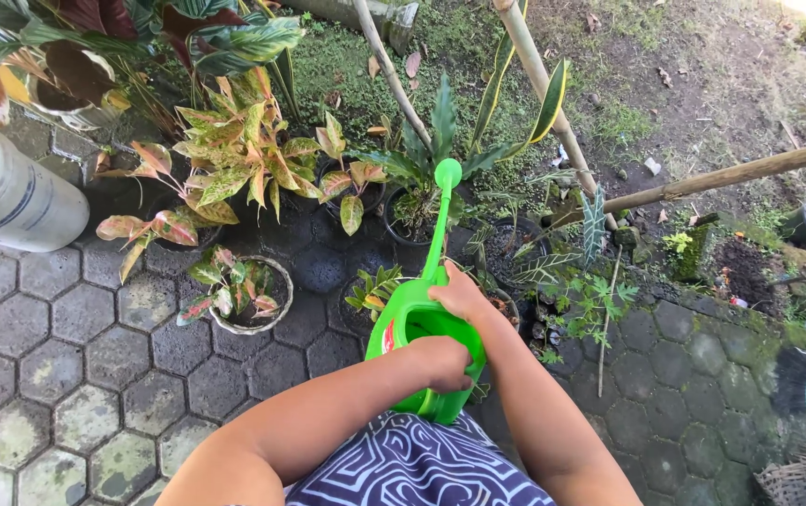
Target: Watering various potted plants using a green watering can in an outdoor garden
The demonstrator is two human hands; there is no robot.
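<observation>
Green plastic watering can sits low over the wet hexagonal paving, its long spout angled up toward the potted plants. Left hand has its grip wrapped tight around the can's rear handle; right hand is closed on the top near the spout's base. White bucket stands far left.

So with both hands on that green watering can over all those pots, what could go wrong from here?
1. The paving looks dark and wet around the pots; more spilled water could make it slippery underfoot.
2. The watering can has its long spout among crowded leaves; a swing might knock the small potted plant or snap stems.
3. The left hand grips the handle while the right hand only steadies the top, so a tilt could pour too fast.
</observation>
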